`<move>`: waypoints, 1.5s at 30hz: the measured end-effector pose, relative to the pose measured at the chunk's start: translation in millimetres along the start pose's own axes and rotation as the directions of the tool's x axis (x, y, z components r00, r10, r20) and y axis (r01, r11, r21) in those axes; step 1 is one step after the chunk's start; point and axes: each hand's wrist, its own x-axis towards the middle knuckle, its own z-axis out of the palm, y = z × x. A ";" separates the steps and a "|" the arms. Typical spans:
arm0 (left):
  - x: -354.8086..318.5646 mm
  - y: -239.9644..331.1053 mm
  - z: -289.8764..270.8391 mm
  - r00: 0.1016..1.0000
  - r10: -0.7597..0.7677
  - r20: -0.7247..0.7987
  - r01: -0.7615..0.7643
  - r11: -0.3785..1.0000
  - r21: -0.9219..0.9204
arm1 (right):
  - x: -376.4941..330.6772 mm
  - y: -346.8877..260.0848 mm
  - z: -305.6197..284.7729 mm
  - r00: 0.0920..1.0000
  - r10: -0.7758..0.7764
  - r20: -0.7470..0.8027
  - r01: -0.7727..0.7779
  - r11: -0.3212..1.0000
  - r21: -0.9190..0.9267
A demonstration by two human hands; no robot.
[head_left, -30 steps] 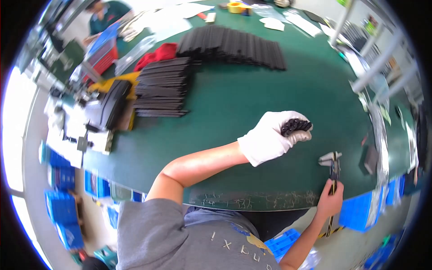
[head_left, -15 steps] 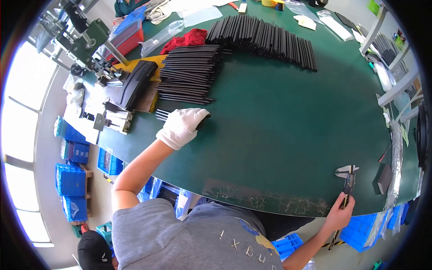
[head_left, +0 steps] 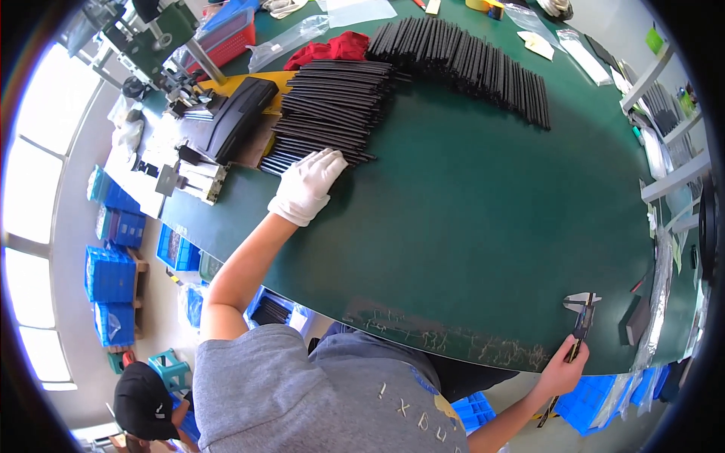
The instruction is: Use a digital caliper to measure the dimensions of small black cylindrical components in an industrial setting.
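My left hand (head_left: 308,185) wears a white glove and lies flat on the green table (head_left: 468,211), its fingers spread and touching the near edge of a stack of thin black strips (head_left: 332,109). It holds nothing. My right hand (head_left: 563,371) is bare and grips the lower end of a metal caliper (head_left: 582,317) at the table's near right edge. A second, longer row of black strips (head_left: 464,64) lies fanned out farther back.
A red cloth (head_left: 328,49) and a clear bag lie behind the stack. Black moulded parts (head_left: 238,117) and small metal blocks (head_left: 200,180) sit at the left edge. Blue crates (head_left: 113,275) stand on the floor left. Another person in a black cap (head_left: 143,399) is below left. Shelves stand right.
My left hand has swung from the table's right side to the left and now rests against the black strip stack. The right hand stays on the caliper.
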 end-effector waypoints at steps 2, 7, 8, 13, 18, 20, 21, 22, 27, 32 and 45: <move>-2.9 3.5 -11.7 0.996 -0.045 -0.082 0.042 0.999 -0.032 | 0.0 0.2 -1.1 1.000 -0.007 -0.008 0.008 1.000 0.013; 17.6 48.2 -55.7 0.797 -0.467 -0.383 0.273 0.844 -0.461 | -1.8 -1.6 -7.1 1.000 0.018 -0.009 -0.018 1.000 0.023; 27.7 49.6 -36.6 0.743 -0.612 -0.270 0.222 0.607 -0.763 | -1.0 -6.6 -4.8 0.999 0.038 -0.007 -0.039 0.998 -0.039; 79.1 133.6 -68.3 0.925 -0.350 0.146 0.190 0.095 -0.977 | -3.4 -1.9 -9.6 0.988 -0.048 -0.144 0.050 0.999 0.011; 115.4 214.9 -18.5 0.982 -0.009 0.188 0.175 -0.321 -0.931 | 6.4 -11.6 -50.6 0.997 -0.047 -0.053 0.062 0.940 0.337; 125.1 241.1 -11.7 0.987 0.088 0.133 0.153 -0.293 -0.944 | 9.0 -19.3 -89.9 0.997 -0.059 -0.055 0.071 0.964 0.255; 126.8 251.0 -9.2 0.992 0.087 0.088 0.106 -0.227 -0.968 | 10.0 -23.6 -108.6 0.994 -0.085 -0.067 0.096 0.977 0.188; 127.0 258.8 -5.1 0.996 0.073 0.048 0.060 -0.175 -0.983 | 12.4 -24.8 -122.7 0.972 -0.181 -0.152 0.202 0.970 0.135; 122.7 287.2 3.9 0.982 0.174 0.078 0.125 -0.279 -0.952 | 7.5 -21.6 -164.9 0.895 -0.396 -0.204 0.369 0.916 -0.160; 127.8 279.7 -0.6 0.958 0.267 0.100 0.159 -0.209 -0.965 | 3.6 -27.5 -166.9 0.891 -0.416 -0.182 0.377 0.901 -0.215; 122.6 268.7 -3.1 0.948 0.309 0.075 0.138 -0.188 -0.972 | 2.9 -34.0 -165.5 0.918 -0.350 -0.185 0.327 0.934 -0.144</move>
